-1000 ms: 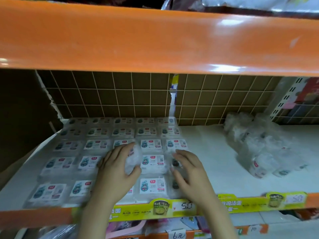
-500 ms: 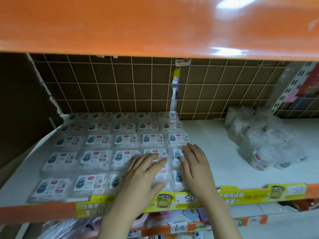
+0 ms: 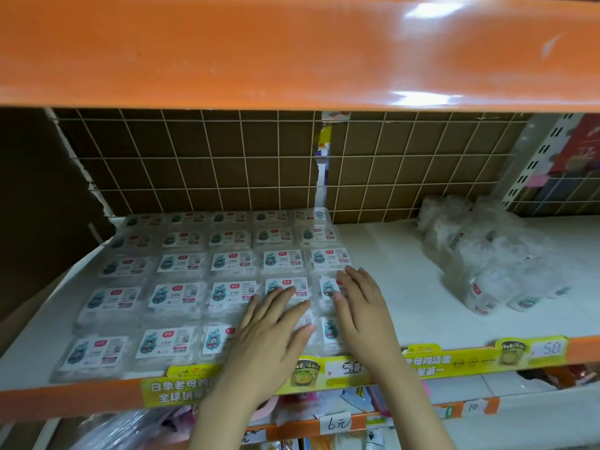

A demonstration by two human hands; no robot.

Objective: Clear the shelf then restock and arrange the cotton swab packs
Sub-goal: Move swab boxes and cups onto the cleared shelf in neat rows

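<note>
Cotton swab packs (image 3: pixel 181 295) under flat left hand (image 3: pixel 269 332), right hand (image 3: pixel 363 306).

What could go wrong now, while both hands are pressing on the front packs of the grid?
1. The front row of packs lies close to the shelf edge; a push from the left hand or right hand might slide one off.
2. The packs look slippery and tightly laid, so pressing may shift neighbouring rows out of line.
3. The loose pile of packs on the right is unstacked and may spill when picked from.
</note>
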